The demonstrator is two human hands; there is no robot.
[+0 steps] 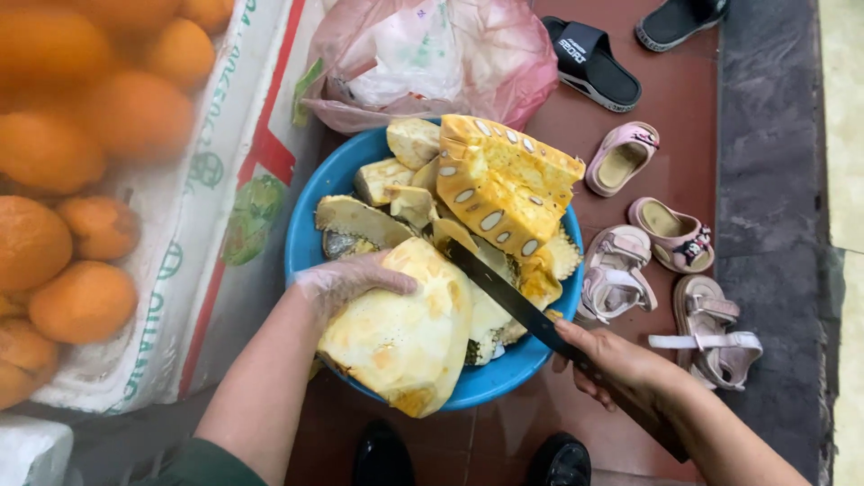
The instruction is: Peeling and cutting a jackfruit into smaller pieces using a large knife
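- A large wedge of jackfruit (405, 337) is seen lying on the near rim of a blue basin (301, 236), its pale cut face turned up and its long axis running from the upper left down toward the person.
- The wedge is pressed from above by the left hand (346, 279), which is covered by a thin clear glove and laid with fingers spread over the wedge's upper edge.
- A long dark knife (513, 301) is gripped at its handle by the bare right hand (612, 360), closed in a fist; the blade is laid slantwise, up and to the left, just beside the wedge's right flank.
- The left hand is the nearer one to the wedge.
- Further cut jackfruit pieces (499, 184) are piled in the basin behind.
- The basin is set on a reddish floor (684, 117), with small sandals (670, 234) to the right, a pink plastic bag (432, 58) behind, and oranges (85, 301) on the left.
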